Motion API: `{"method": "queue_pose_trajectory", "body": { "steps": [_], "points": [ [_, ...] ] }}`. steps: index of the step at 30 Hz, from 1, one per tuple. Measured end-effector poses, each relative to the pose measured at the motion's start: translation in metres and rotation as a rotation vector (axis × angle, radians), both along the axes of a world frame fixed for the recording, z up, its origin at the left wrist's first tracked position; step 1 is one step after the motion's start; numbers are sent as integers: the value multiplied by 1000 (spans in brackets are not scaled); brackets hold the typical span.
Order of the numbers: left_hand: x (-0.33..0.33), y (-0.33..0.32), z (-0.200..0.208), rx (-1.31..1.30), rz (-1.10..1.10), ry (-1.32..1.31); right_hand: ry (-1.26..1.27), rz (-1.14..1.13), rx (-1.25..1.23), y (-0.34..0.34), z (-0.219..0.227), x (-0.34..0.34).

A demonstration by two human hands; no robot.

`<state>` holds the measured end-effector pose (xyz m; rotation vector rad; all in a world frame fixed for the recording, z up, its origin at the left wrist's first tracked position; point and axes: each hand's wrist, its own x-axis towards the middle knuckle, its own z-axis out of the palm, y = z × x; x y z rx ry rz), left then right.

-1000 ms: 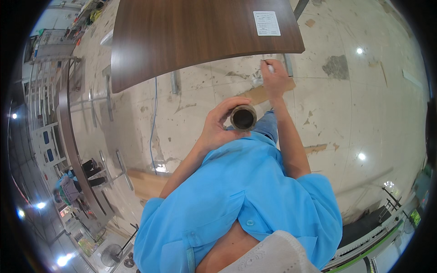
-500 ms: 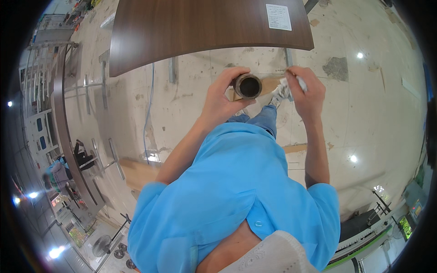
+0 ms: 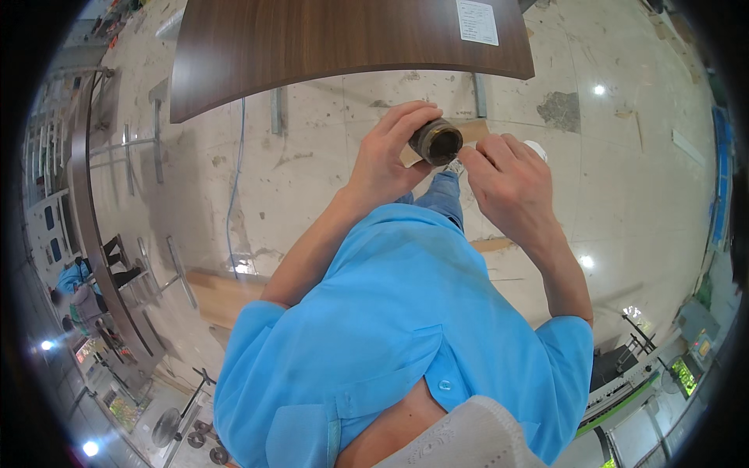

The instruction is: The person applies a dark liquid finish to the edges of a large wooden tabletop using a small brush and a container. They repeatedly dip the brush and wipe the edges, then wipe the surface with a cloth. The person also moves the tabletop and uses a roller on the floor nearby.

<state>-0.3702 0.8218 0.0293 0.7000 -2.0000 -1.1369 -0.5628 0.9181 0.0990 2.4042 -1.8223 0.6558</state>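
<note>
In front of my body, my left hand (image 3: pixel 388 156) is wrapped round a small jar (image 3: pixel 426 143), which looks like glass with dark stuff inside. The jar tilts so that its open mouth turns toward my right side. My right hand (image 3: pixel 511 183) is closed, its thumb and fingertips brought to the jar's rim. A white wad (image 3: pixel 536 148), perhaps tissue or cloth, shows past the knuckles of that hand. Whatever the fingertips pinch at the mouth is too small to make out.
A dark brown wooden tabletop (image 3: pixel 351 43) with a white paper label (image 3: pixel 477 22) stands ahead on metal legs. Another long brown top (image 3: pixel 94 203) runs along the left, with a person (image 3: pixel 82 296) beyond it. A blue cable (image 3: pixel 236 187) crosses the stained tile floor.
My right hand has moved left from beside the jar to its mouth. My left hand has tipped the jar toward the right hand. The view has shifted slightly.
</note>
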Motion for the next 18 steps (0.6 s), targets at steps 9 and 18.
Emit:
{"method": "queue_pose_trajectory", "body": {
  "steps": [9, 18],
  "points": [
    [7, -2, -5, 32, 35, -2, -209, 17, 62, -3, -2, 2],
    [10, -1, -15, -6, 45, -13, -323, 5, 177, 8, -18, 1]
  ]
}}
